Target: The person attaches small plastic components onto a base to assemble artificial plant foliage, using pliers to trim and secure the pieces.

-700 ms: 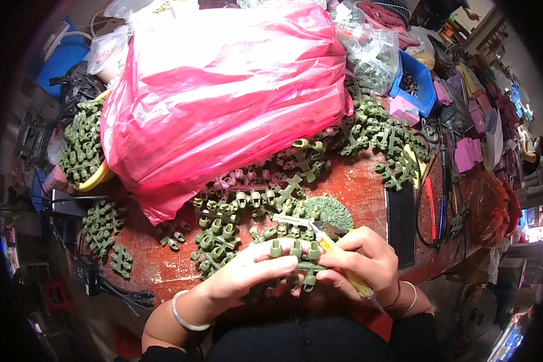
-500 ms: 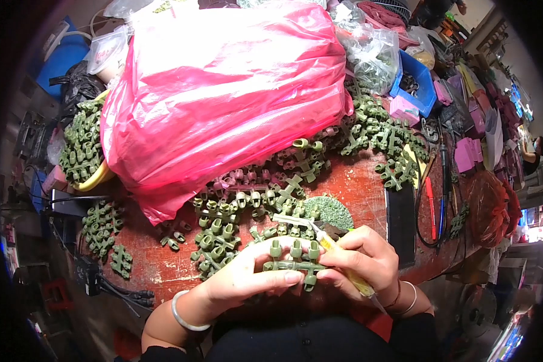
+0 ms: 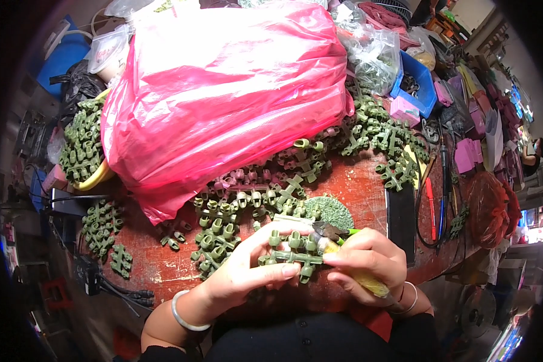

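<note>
Against left hand, cup-studded stem

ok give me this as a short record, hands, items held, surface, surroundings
left hand: holds a green branched piece
right hand: holds a yellow-handled tool, tip near the piece
work surface: scuffed red tabletop
beyond the hands: loose green pieces, speckled green disc
farther back: pink plastic
left side: yellow container heaped with green pieces
upper right: blue bin

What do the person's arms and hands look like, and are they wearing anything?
The left hand and right hand are ungloved. A thick, pale, round bangle circles the left wrist, and a thinner pale bracelet circles the right. Dark sleeves cover the arms higher up.
</note>
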